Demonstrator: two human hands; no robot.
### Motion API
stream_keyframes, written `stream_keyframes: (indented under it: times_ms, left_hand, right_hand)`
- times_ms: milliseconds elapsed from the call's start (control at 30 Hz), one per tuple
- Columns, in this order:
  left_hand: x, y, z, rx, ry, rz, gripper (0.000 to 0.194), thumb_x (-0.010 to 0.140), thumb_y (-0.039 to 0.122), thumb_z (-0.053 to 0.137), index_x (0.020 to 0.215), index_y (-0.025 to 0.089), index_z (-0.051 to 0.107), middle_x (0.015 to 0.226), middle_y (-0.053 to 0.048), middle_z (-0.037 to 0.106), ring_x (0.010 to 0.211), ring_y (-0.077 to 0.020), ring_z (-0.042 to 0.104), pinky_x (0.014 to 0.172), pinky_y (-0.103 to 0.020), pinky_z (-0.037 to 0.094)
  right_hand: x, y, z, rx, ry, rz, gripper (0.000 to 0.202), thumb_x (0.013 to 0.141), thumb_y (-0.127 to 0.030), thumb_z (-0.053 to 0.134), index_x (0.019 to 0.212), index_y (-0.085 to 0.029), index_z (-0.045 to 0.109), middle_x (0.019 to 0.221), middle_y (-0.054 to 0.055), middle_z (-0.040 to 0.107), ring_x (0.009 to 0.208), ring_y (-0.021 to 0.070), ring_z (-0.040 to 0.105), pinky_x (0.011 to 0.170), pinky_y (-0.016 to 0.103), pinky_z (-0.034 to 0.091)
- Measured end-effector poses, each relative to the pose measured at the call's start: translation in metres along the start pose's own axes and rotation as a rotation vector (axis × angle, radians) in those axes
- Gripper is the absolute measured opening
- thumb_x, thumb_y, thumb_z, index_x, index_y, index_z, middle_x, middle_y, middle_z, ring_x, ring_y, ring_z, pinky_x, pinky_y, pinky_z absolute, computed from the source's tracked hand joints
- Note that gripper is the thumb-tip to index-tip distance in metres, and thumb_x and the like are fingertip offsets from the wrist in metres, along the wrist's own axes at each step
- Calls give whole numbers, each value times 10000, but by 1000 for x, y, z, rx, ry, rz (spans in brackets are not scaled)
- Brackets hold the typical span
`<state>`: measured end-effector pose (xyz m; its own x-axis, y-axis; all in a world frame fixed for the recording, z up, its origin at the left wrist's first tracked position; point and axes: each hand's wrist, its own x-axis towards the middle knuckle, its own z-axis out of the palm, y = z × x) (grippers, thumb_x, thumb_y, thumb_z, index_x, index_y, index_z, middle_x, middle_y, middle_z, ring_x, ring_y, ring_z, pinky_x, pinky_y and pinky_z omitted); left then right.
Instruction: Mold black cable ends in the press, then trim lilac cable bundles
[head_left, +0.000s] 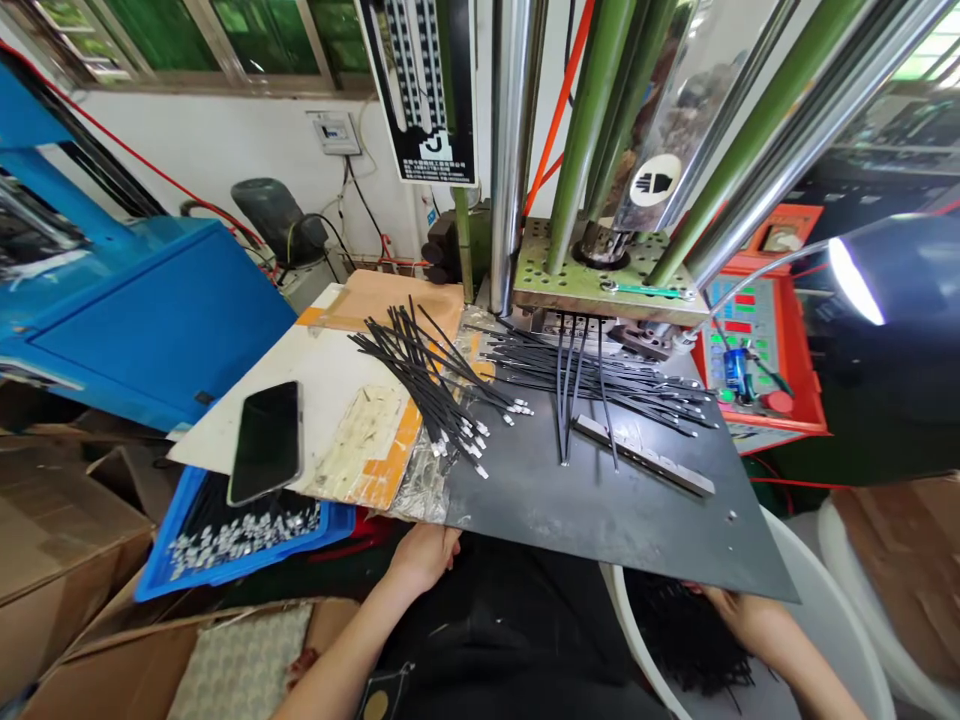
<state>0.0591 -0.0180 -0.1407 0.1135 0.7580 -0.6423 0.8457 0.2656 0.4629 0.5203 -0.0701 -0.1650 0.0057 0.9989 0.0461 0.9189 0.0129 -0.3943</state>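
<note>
My left hand (424, 557) is at the front edge of the dark metal worktop (517, 510), its fingers curled in; their inside is hidden. Lower right, my right hand (731, 612) reaches into a white bucket (624, 625) beside loose black strands (686, 640); the worktop's corner covers most of its fingers. On the worktop lies a bundle of black cables with silvery tips (427, 385). Another pile of black cables (622, 380) lies to its right. Several cables (568, 400) hang from under the green press plate (607, 290). A metal bar (645, 457) lies in front.
A phone (266, 440) lies on the white board (337, 365) at left, above a blue tray (232, 570) of tipped cables. Behind right stand a red control box (799, 370) and a lamp (885, 265). Cardboard boxes (67, 520) fill the left; a blue machine (150, 320) stands behind.
</note>
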Motion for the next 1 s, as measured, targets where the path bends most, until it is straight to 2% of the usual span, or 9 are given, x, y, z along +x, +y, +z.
stream_keyframes:
  times_ms: [100, 200, 300, 400, 533, 667, 767, 900, 1000]
  left_hand:
    - [-14, 8, -7, 77, 32, 8, 596, 971, 452, 188, 897, 158, 701, 906, -130, 747, 914, -260, 696, 824, -344, 486]
    - [-41, 30, -36, 111, -122, 194, 461, 928, 497, 407, 1069, 184, 714, 1103, -114, 729, 1027, -272, 672, 896, -351, 479]
    - [-59, 64, -82, 27, -306, 489, 363, 895, 462, 542, 1165, 273, 692, 1124, -16, 732, 1010, -198, 675, 891, -268, 490]
    - [-42, 94, -124, 81, 4, 647, 336, 956, 408, 451, 1124, 271, 707, 1139, -5, 725, 1039, -173, 658, 946, -269, 475]
    - [14, 102, -155, 278, 435, 656, 382, 961, 328, 393, 1154, 189, 692, 1231, -68, 686, 1180, -217, 597, 1077, -362, 417]
    - [50, 97, -163, 421, 404, 627, 445, 978, 339, 361, 1347, 197, 564, 1467, -54, 505, 1414, -240, 373, 1191, -469, 250]
    - [60, 103, -159, 503, 374, 608, 460, 988, 302, 329, 1408, 217, 494, 1532, -41, 413, 1460, -237, 285, 1199, -522, 184]
    - [62, 110, -155, 512, 463, 572, 470, 964, 200, 325, 1398, 190, 505, 1515, -69, 439, 1444, -228, 324, 1197, -520, 201]
    - [49, 100, -154, 446, 521, 575, 466, 937, 185, 370, 1374, 167, 533, 1497, -87, 459, 1425, -243, 359, 1195, -522, 216]
  right_hand:
    - [-8, -44, -19, 46, -138, 20, 546, 836, -664, 379, 689, -255, 710, 759, 130, 724, 775, 340, 703, 675, 439, 592]
    - [-2, -101, -53, 207, -407, -110, 339, 909, -507, 487, 950, -283, 739, 916, 61, 747, 836, 253, 712, 715, 326, 586]
    - [39, -137, -79, 250, -140, -182, 302, 967, -425, 455, 1038, -265, 702, 984, 63, 726, 891, 223, 682, 807, 329, 554]
    - [93, -137, -75, -17, 163, -238, 401, 941, -486, 480, 1091, -167, 671, 1028, 150, 680, 955, 320, 610, 847, 478, 505]
    - [120, -116, -49, -159, 168, -319, 336, 961, -392, 469, 993, -121, 664, 924, 146, 643, 870, 294, 570, 785, 453, 498]
    - [107, -127, -43, -65, 193, -415, 269, 970, -350, 481, 983, -133, 639, 892, 114, 615, 842, 249, 554, 759, 386, 504]
    - [117, -178, -43, -8, 196, -497, 285, 973, -320, 485, 1146, -128, 604, 1046, 138, 626, 980, 259, 564, 866, 401, 504]
    - [162, -262, -27, -130, -63, -571, 349, 943, -240, 544, 1249, -74, 562, 1280, 172, 577, 1166, 256, 535, 1027, 365, 439]
    - [186, -297, -13, -293, -217, -509, 255, 949, -197, 513, 1120, -50, 631, 1151, 181, 642, 1060, 274, 591, 949, 368, 475]
